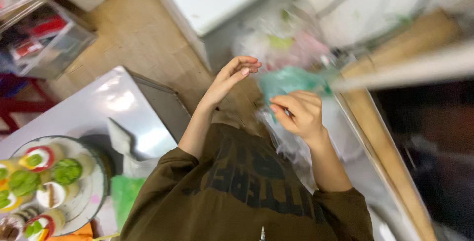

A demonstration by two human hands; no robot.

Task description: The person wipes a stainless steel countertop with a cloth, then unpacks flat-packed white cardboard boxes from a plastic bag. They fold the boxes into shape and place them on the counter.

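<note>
Right hand (pixel 300 112) pinches thin see-through bag (pixel 289 80), fingers curled shut. Left hand (pixel 229 75) half open, empty, just left of bag. Right hand nearer.

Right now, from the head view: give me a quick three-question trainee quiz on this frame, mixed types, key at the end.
1. True or false: the left hand grips the green plastic bag.
2. Which hand is pinched shut at the bag's edge? A) left B) right
3. Fill in: the tray of small decorated cakes sits at the lower ____ of the picture.

Key: 1 false, its fingers are bare and apart from the bag; 2 B; 3 left.
</note>
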